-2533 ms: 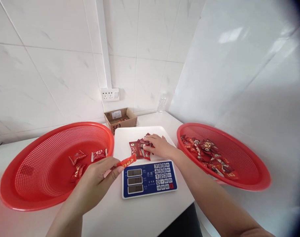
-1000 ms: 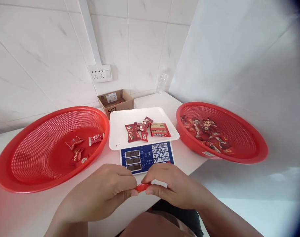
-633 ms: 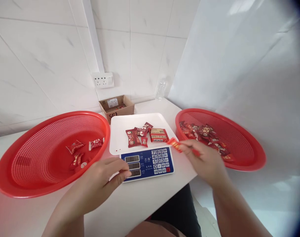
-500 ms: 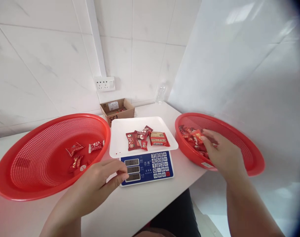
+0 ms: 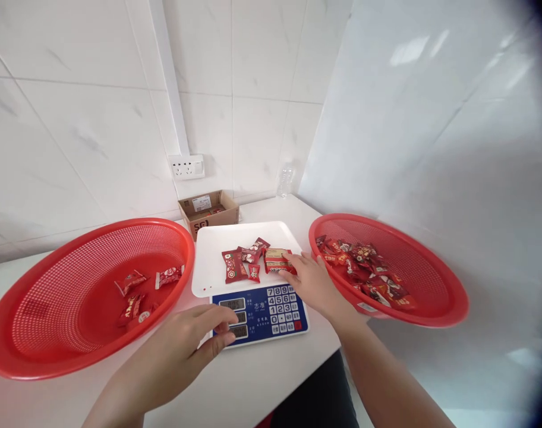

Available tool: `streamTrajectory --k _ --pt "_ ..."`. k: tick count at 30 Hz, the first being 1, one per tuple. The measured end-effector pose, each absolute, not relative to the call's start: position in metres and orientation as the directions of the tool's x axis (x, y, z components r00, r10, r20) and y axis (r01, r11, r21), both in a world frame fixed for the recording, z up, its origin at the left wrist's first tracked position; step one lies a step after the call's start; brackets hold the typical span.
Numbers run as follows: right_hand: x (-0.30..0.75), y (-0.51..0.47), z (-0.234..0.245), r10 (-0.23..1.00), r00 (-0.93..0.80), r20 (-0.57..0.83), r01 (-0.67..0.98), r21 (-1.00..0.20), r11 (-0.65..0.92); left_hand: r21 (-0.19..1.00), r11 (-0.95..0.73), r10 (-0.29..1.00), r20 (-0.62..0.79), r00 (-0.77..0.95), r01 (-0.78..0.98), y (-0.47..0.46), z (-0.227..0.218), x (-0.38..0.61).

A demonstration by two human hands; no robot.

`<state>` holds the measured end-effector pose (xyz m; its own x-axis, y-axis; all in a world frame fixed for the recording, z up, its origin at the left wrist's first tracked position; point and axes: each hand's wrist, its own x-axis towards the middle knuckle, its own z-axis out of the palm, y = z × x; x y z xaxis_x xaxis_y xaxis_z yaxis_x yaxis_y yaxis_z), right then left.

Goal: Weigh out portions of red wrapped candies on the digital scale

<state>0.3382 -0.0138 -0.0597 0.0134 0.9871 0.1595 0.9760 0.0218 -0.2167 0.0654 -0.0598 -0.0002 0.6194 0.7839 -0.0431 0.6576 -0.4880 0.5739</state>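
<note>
My right hand (image 5: pixel 313 282) is at the right end of the white scale pan (image 5: pixel 211 267), thumb and fingers around the end of a red and gold snack packet (image 5: pixel 275 260). The packet lies flat on the pan, its right end hidden by my fingers. Beside it are several dark red wrapped snacks (image 5: pixel 234 266) and a small red candy (image 5: pixel 254 273). My left hand (image 5: pixel 186 345) hovers by the left edge of the scale's blue panel (image 5: pixel 262 318), with thumb and forefinger apart and nothing between them. It partly covers the displays.
Left stands a red mesh basket (image 5: pixel 43 291) with several wrapped snacks (image 5: pixel 168 276). A second red basket (image 5: pixel 440 291) on the right holds a pile of wrapped snacks (image 5: pixel 364 261). Behind the scale are a cardboard box (image 5: pixel 215 217) and a clear plastic bottle (image 5: pixel 285 180) near the wall.
My right hand has left the right basket and moved left to the packet on the pan. The thumb and forefinger of my left hand have parted slightly. The view has shifted a little.
</note>
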Motion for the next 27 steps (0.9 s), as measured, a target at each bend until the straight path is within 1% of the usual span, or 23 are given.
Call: streamTrajectory --k 4,6,10,12,15,19,21,23,25,27 --pt "0.334 -0.017 -0.059 0.977 -0.064 0.204 0.960 -0.256 0.116 0.574 -0.512 0.783 0.005 0.622 0.639 -0.059 -0.002 0.064" --pt "0.338 -0.020 -0.058 0.969 -0.065 0.237 0.957 -0.262 0.128 0.568 -0.522 0.782 0.022 0.623 0.636 -0.058 -0.002 0.063" --pt "0.364 -0.023 -0.057 0.940 0.030 0.341 0.966 -0.251 0.060 0.543 -0.530 0.782 0.017 0.623 0.651 -0.054 -0.004 0.063" --pt "0.380 -0.024 -0.056 0.927 0.077 0.367 0.970 -0.244 0.016 0.535 -0.532 0.785 0.019 0.620 0.656 -0.053 -0.005 0.064" --pt "0.400 -0.028 -0.058 0.941 0.128 0.315 0.965 -0.258 -0.045 0.543 -0.520 0.796 0.029 0.604 0.659 -0.054 -0.005 0.066" --pt "0.410 -0.030 -0.065 0.968 0.213 0.132 0.940 -0.299 -0.166 0.569 -0.463 0.831 0.011 0.557 0.680 -0.060 -0.001 0.064" --pt "0.413 -0.030 -0.070 0.968 0.232 0.097 0.937 -0.290 -0.195 0.560 -0.416 0.869 0.013 0.494 0.717 -0.063 -0.001 0.059" --pt "0.416 -0.028 -0.075 0.967 0.229 0.110 0.942 -0.274 -0.192 0.526 -0.359 0.915 0.038 0.401 0.771 -0.061 -0.001 0.047" --pt "0.419 -0.027 -0.080 0.966 0.219 0.137 0.950 -0.257 -0.178 0.471 -0.278 0.959 0.084 0.272 0.837 -0.055 -0.003 0.029" --pt "0.422 -0.026 -0.084 0.966 0.206 0.158 0.955 -0.249 -0.163 0.391 -0.166 0.984 0.133 0.123 0.905 -0.043 -0.006 0.003"
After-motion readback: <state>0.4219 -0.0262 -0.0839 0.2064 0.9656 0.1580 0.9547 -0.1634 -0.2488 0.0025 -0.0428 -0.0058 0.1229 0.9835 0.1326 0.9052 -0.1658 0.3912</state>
